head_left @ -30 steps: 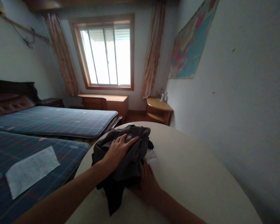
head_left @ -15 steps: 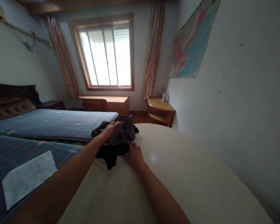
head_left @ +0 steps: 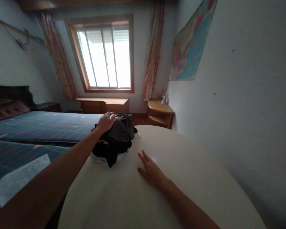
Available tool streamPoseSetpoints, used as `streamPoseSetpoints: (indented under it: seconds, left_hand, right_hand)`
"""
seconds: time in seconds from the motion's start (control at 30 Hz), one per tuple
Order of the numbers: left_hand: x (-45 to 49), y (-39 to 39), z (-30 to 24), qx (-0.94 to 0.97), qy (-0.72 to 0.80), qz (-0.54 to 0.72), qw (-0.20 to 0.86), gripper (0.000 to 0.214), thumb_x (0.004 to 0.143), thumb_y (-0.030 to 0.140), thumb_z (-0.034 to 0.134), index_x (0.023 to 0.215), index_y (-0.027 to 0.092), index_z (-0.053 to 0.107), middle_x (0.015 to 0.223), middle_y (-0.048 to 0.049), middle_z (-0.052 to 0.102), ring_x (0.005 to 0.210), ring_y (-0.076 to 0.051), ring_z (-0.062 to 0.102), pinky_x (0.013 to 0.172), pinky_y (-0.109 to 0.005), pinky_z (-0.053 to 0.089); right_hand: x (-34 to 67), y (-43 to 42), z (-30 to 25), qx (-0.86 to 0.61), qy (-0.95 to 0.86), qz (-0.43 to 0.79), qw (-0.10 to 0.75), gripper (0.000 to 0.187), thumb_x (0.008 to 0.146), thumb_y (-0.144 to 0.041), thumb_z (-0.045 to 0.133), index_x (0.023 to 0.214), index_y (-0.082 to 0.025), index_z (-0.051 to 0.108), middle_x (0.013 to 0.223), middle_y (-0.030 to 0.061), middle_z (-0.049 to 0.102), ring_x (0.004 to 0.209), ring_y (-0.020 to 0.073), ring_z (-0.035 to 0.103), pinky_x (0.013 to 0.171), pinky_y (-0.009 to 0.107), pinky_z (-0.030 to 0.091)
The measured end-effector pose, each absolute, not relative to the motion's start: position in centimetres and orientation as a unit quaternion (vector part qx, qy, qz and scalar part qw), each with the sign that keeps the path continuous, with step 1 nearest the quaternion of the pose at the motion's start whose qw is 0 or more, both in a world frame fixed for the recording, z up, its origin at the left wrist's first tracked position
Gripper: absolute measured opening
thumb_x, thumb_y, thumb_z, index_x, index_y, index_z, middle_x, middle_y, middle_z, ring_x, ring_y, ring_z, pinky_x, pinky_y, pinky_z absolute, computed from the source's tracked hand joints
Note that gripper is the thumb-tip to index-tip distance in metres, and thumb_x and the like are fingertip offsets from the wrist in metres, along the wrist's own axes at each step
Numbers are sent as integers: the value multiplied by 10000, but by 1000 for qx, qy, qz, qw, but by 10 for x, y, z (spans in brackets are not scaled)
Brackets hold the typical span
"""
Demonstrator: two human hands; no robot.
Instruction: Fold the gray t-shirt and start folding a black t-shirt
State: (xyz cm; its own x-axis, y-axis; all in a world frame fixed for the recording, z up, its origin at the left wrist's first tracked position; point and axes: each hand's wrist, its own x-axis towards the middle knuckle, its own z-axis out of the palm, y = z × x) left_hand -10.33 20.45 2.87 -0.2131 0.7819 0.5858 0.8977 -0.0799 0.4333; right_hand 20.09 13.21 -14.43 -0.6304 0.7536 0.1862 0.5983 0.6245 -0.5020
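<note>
A heap of crumpled clothes lies at the far left edge of the round cream table (head_left: 181, 159). On top is a dark grey garment (head_left: 121, 128); beneath it are a black cloth (head_left: 112, 151) and something white (head_left: 97, 159). My left hand (head_left: 106, 122) is at the heap's upper left, fingers stretched out over it; whether it touches the cloth I cannot tell. To the right of the heap, apart from it, my right hand (head_left: 151, 170) is over the table with fingers spread and nothing in them.
Left of the table stands a bed with blue plaid mattresses (head_left: 50, 124), a printed paper sheet (head_left: 23, 175) on the nearer one. A wooden corner shelf (head_left: 160, 108) and a low desk (head_left: 114, 103) stand by the window. The white wall (head_left: 240, 127) runs along the right.
My right hand has come off the heap and moved right and nearer. My left hand has shifted up and left, its fingers lifting from the grey garment. The view has turned slightly right.
</note>
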Motion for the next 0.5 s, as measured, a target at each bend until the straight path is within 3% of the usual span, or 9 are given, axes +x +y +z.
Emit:
streamPoseSetpoints:
  seconds: [0.07, 0.13, 0.2, 0.33, 0.5]
  left_hand:
    - [-75, 189, 27, -606, -668, -416, 116, 440, 957, 290, 360, 1274, 62, 563, 1422, -178, 516, 1409, -261, 371, 1208, -443, 230]
    - [-31, 167, 12, -633, -620, -432, 167, 410, 954, 256, 377, 1278, 73, 548, 1455, -169, 468, 1419, -240, 351, 1218, -421, 219]
    - [21, 144, -19, -686, -582, -407, 159, 370, 927, 250, 445, 1258, 152, 579, 1462, -102, 484, 1411, -209, 368, 1214, -386, 247]
    - [105, 115, -107, -789, -549, -268, 72, 579, 871, 299, 575, 1427, 173, 476, 1605, -124, 306, 1490, -295, 249, 1213, -471, 245]
    - [121, 120, -161, -781, -596, -186, -23, 463, 942, 367, 506, 1375, 210, 549, 1514, -129, 463, 1430, -300, 380, 1182, -497, 295]
  right_hand:
    - [225, 129, -144, -406, -881, 173, 170, 679, 928, -315, 514, 1559, -190, 297, 1652, 129, 172, 1456, 252, 340, 1182, 409, 302]
    - [248, 129, -144, -444, -874, 142, 135, 618, 954, -371, 479, 1523, -151, 381, 1629, 153, 242, 1457, 269, 336, 1190, 424, 277]
    - [270, 132, -144, -491, -858, 114, 101, 594, 980, -430, 421, 1486, -120, 447, 1598, 170, 313, 1469, 287, 309, 1200, 447, 239]
    - [301, 137, -148, -582, -805, 78, 88, 607, 992, -464, 350, 1485, -126, 459, 1586, 141, 350, 1487, 277, 266, 1209, 443, 184]
    - [310, 133, -156, -622, -772, 66, 117, 618, 956, -472, 388, 1502, -185, 438, 1597, 91, 344, 1493, 265, 247, 1214, 452, 121]
